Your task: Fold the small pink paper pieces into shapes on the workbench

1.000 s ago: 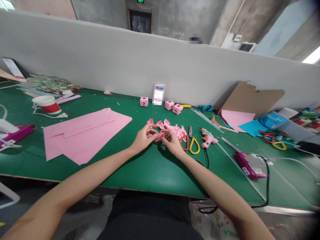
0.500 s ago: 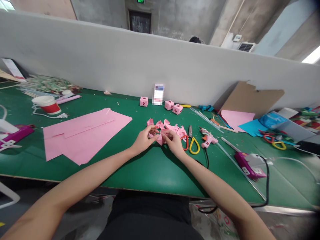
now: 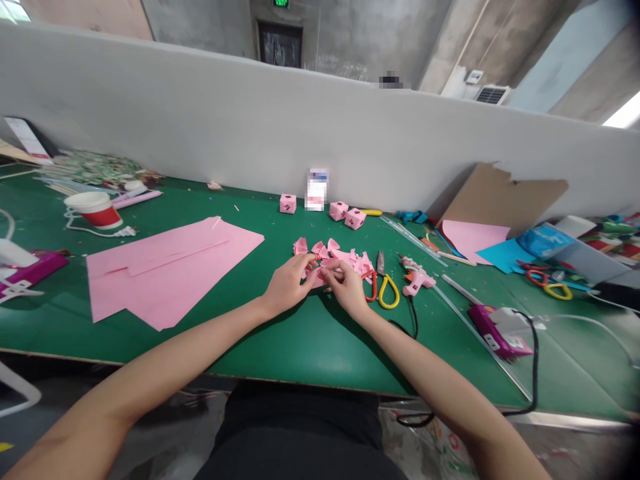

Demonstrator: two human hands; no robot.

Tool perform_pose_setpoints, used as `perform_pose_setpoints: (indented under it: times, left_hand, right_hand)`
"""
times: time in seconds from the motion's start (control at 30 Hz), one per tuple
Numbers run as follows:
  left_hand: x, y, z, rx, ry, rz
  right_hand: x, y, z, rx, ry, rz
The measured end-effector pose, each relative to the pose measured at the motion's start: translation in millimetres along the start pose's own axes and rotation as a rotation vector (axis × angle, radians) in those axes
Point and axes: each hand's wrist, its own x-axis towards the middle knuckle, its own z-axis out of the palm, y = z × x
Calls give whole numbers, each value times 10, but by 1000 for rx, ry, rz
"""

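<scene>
Between my two hands is a small pink paper piece [image 3: 316, 277], partly hidden by the fingers. My left hand [image 3: 289, 283] pinches it from the left, thumb toward the middle. My right hand [image 3: 346, 283] grips its right side with thumb and fingertips. Just beyond the fingers lie pink paper scraps [image 3: 350, 257], some curled. Close by on the right rest scissors [image 3: 389, 291] with one red and one yellow handle loop. A pink glue gun [image 3: 418, 279] with a black cord lies farther right. Several pink paper cubes [image 3: 288, 203] with dark cut-outs stand near the partition.
Large pink paper sheets [image 3: 170, 280] cover the left of the green table [image 3: 285, 353]. A paper cup [image 3: 94, 210] and a purple power strip [image 3: 37, 273] are at far left. Rightward are another power strip [image 3: 500, 332], clear strips, cardboard [image 3: 500, 197] and more scissors [image 3: 557, 291].
The pink paper piece has tilted between my fingers and shows less of its face. My left hand has shifted slightly, with its fingers turned more over the piece.
</scene>
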Motion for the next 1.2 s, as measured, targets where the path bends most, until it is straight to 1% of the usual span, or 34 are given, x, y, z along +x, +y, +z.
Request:
perform_pose_setpoints:
  times: [0.13, 0.3, 0.43, 0.57, 0.67, 0.8, 0.93, 1.07, 1.2]
  left_hand:
    - [19, -25, 3, -84, 5, -62]
    - [35, -90, 13, -97, -15, -108]
    - [27, -106, 26, -104, -40, -94]
    - [16, -105, 38, -106, -73, -60]
    - [17, -109, 48, -110, -73, -65]
    - [32, -124, 54, -218, -82, -167]
    - [50, -136, 36, -318, -91, -272]
    - [61, -157, 26, -401, -78, -313]
    - [72, -161, 25, -490, -89, -357]
  right_hand:
    - [7, -10, -11, -17, 8, -20]
    - [1, -36, -3, -42, 6, -27]
    - [-1, -42, -2, 21, -12, -5]
    - [7, -36, -22, 55, -1, -19]
    - [13, -34, -36, 55, -17, -25]
    - [20, -40, -37, 9, -18, -36]
    - [36, -62, -33, -17, 63, -63]
    - [70, -72, -46, -2, 92, -27]
    - [105, -39, -78, 18, 125, 3]
